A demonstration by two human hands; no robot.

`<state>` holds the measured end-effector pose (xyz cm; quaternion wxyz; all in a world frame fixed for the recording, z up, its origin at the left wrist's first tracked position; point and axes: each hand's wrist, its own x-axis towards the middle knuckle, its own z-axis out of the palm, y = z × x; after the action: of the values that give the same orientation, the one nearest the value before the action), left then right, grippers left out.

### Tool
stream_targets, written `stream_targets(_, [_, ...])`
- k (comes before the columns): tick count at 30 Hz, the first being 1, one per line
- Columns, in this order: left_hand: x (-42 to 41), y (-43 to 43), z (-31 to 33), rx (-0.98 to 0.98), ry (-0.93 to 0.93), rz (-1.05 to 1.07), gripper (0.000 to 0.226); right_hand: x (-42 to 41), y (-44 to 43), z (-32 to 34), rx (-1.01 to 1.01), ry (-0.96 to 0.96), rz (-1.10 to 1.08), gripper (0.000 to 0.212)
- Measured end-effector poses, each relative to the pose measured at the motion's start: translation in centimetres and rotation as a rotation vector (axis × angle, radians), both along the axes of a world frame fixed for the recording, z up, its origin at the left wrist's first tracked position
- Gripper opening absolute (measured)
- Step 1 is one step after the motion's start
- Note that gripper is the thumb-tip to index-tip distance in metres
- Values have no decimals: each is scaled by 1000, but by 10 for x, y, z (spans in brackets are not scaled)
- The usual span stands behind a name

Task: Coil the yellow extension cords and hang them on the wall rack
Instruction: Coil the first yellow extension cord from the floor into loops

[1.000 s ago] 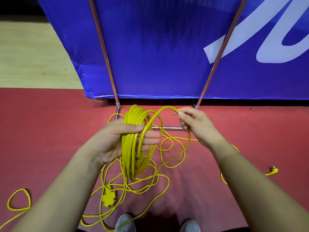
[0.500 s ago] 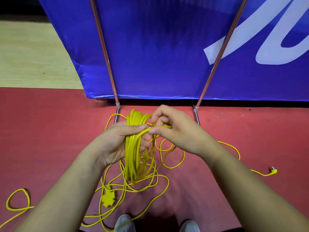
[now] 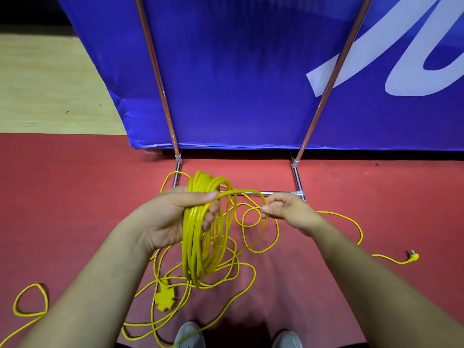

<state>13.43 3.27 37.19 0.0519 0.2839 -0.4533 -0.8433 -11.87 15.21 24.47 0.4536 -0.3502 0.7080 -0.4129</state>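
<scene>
Left hand [image 3: 173, 217] grips thick bundle of yellow cord coil [image 3: 200, 237], loops hanging long and upright. Right hand [image 3: 288, 209] pinches one loose strand just beside it. Rest of the cord tangled on red floor [image 3: 75, 197], plug [image 3: 413, 257] far right.

left hand [image 3: 169, 218]: grips coil [image 3: 198, 249] | right hand [image 3: 292, 212]: pinches strand [image 3: 247, 191]

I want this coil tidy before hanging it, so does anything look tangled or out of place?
Yes. Under the coil in the left hand, loose cord lies in crossing loops on the red floor, looking tangled around the socket block. The right hand pinches one strand; nothing looks damaged.
</scene>
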Motion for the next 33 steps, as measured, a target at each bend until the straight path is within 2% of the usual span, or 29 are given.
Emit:
stream_targets(3, [0, 3, -2, -44, -61, -28, 23, 7, -13, 9, -116, -39, -151, 5])
stream_targets(6, [0, -1, -6, -30, -74, -48, 23, 15, -24, 32, -216, 79, -159, 11])
stream_targets(10, [-2, -4, -12, 7, -96, -44, 25, 28, -29, 69, -315, 215, -44, 17])
stream_targets(15, [-3, -2, -9, 132, -59, -31, 16, 51, -24, 100, -438, 398, 222, 24])
stream_targets(17, [-2, -2, -9, 141, -5, -66, 32, 56, -23, 106, -460, 429, 237, 25])
stream_targets(19, [-1, -1, -10, 151, 31, -94, 43, 55, -21, 106, -453, 414, 218, 23])
stream_targets(23, [-1, 1, -9, 199, 52, -108, 47, 52, -21, 94, -395, 314, 231, 16])
stream_targets(26, [-3, 3, -6, 204, 36, -45, 51, 43, -22, 72, -326, 395, 236, 11])
stream_targets(29, [-1, 3, 2, 200, 41, 45, 29, 24, -21, 39, -239, 456, 149, 9])
stream_targets(30, [0, 3, 5, 198, 50, 60, 28, 16, -20, 26, -205, 456, 114, 9])
stream_targets(33, [0, -1, 7, 172, 116, 121, 43, -2, -12, -11, -66, 403, 21, 12])
